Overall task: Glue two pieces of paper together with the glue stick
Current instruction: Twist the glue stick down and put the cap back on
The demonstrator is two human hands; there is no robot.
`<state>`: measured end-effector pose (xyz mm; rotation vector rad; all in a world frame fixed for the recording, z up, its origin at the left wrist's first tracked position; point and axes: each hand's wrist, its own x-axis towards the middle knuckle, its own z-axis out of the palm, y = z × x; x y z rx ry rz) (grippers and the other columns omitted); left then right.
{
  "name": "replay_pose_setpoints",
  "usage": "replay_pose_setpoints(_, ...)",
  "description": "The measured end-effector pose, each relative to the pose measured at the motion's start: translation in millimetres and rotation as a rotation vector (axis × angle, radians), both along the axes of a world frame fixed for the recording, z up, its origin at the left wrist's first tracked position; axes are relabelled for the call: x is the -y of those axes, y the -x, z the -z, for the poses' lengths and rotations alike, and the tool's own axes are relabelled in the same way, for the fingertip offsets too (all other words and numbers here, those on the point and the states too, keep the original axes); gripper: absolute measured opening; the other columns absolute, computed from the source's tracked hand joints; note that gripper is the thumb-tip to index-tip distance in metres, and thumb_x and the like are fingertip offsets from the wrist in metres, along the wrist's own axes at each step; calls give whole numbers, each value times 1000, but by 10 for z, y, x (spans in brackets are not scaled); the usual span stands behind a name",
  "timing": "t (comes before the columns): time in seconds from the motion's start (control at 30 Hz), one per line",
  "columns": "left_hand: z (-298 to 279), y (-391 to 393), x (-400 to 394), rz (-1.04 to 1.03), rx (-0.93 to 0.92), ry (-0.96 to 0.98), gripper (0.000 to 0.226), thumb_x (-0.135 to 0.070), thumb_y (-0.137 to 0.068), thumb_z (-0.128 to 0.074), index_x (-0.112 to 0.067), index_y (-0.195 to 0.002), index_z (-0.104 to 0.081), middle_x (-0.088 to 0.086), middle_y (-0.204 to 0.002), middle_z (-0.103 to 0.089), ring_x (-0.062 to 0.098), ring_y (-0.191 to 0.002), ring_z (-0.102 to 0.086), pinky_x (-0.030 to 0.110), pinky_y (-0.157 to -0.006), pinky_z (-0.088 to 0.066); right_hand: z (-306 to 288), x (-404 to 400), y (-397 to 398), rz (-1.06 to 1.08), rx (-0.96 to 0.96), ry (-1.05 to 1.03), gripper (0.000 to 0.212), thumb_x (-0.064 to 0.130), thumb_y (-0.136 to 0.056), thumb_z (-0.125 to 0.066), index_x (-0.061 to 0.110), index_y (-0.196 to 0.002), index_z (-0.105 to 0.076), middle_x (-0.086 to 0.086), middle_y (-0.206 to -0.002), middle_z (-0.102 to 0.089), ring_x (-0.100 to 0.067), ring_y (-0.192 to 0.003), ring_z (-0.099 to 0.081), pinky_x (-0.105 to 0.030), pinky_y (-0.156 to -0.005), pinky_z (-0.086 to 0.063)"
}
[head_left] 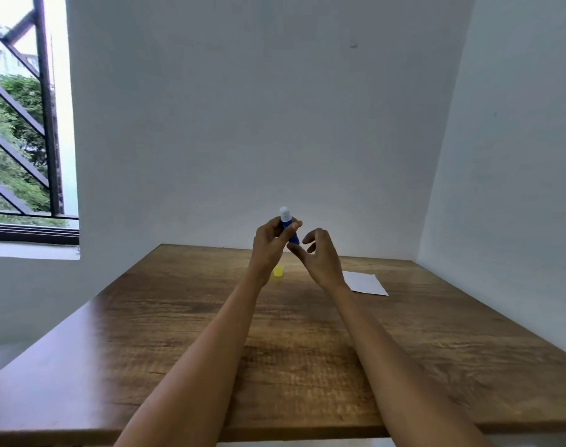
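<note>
Glue stick [289,228]: blue barrel, held upright above the far part of the surface [185,324], white glue end uppermost and bare. Clamped in the left hand [271,241], fingers [294,226] and thumb curled round the barrel.

Right hand [320,256]: just right of the glue stick, holding nothing. Fingers loosely curled and apart; one fingertip reaching under toward the barrel's base, contact not certain.

Cap [278,271]: yellow, standing on the surface below the glue stick, partly hidden behind the left wrist. Already off.

Paper [365,283]: white, lying flat on the surface to the right of and below the glue stick, well apart from it. One sheet or two stacked: cannot tell.

Step in hand, judged: glue exposed and being readied, most likely by twisting the base to raise it. Nothing yet applied; task early.

Handling notes for the step:
- Raise only a short length of glue; a long column likely to smear or snap under pressure.
- Keep the left-hand grip on the barrel firm while the base is turned.
- Bring the glue stick down to the paper, not the reverse.
- Pin the paper with the free hand before stroking; a light sheet likely to slide or wrinkle.
- Stroke out to the edges, then lay the second piece promptly and press flat.
</note>
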<state>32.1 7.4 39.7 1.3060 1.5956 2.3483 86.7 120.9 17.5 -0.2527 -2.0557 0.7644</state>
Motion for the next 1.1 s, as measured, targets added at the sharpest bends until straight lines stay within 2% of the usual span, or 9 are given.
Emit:
replay_pose_setpoints(0.13, 38, 42, 25, 58, 4, 33, 11, -17, -89, -60, -26, -90, -67, 5, -102, -69, 15, -98, -65, 21, -82, -51, -7, -41, -35, -269, 225, 93, 30, 32, -95, -50, 14, -118, -51, -6, -123, -53, -14, -96, -55, -15, -61, -47)
replay_pose_setpoints(0.27, 21, 43, 48, 114, -13, 65, 12, -16, -90, -58, -24, -91, -67, 8, -106, -67, 10, -95, -64, 11, -75, -52, -26, 0, -45, -273, 255, 83, 32, 31, -95, -51, 13, -121, -54, -8, -120, -59, -17, -102, -58, -20, -73, -47)
replay_pose_setpoints(0.37, -2, 10, 5, 60, -5, 24, 8, -17, -90, -59, -18, -94, -66, 9, -102, -69, 13, -94, -66, 18, -79, -53, -35, 42, -52, 38, 91, -45, 34, 41, -84, -64, 18, -108, -66, 2, -99, -64, -11, -90, -57, -18, -61, -36)
replay_pose_setpoints(0.47, -27, -65, -89, -23, -22, -9, 8, -18, -89, -60, -17, -95, -67, 8, -98, -70, 20, -95, -67, 30, -88, -51, -16, 158, 1, 290, -98, -102, 34, 38, -78, -72, 13, -98, -64, 0, -93, -64, -14, -84, -55, -23, -60, -36)
replay_pose_setpoints(0.57, -25, -92, -118, -38, -62, 29, 13, -18, -89, -61, -13, -99, -67, 10, -100, -71, 20, -96, -67, 31, -89, -52, -33, 167, 21, 127, -122, 32, 27, 28, -81, -71, 14, -91, -51, -6, -97, -61, -16, -80, -55, -21, -56, -38)
replay_pose_setpoints(0.73, 2, -57, -61, -36, -60, 67, 22, -20, -89, -62, -7, -104, -68, 11, -101, -71, 19, -96, -67, 35, -88, -54, -84, 14, -102, -319, 189, 145, 30, 27, -96, -48, 12, -122, -52, -6, -111, -60, -18, -98, -59, -14, -68, -48)
replay_pose_setpoints(0.8, 30, -39, -54, -53, -64, 86, 22, -21, -89, -61, -7, -104, -68, 9, -101, -71, 18, -97, -66, 38, -92, -53, -71, -6, -106, -269, 211, 76, 32, 29, -96, -48, 10, -120, -56, -8, -112, -64, -20, -101, -61, -16, -71, -45)
replay_pose_setpoints(0.97, 18, -50, -35, -32, -45, 62, 11, -20, -90, -60, -15, -96, -68, 14, -101, -71, 25, -97, -67, 43, -92, -53, -25, 61, -52, 174, 4, -200, 33, 42, -80, -68, 13, -93, -61, 10, -83, -53, -5, -67, -49, -14, -51, -29)
replay_pose_setpoints(1.1, 5, -95, -62, -37, -82, 79, 18, -18, -89, -60, -7, -102, -67, 12, -99, -71, 22, -96, -67, 42, -92, -53, -46, 28, -38, -2, -1, -45, 28, 34, -84, -66, 15, -102, -55, 5, -95, -56, -5, -71, -55, -12, -56, -38)
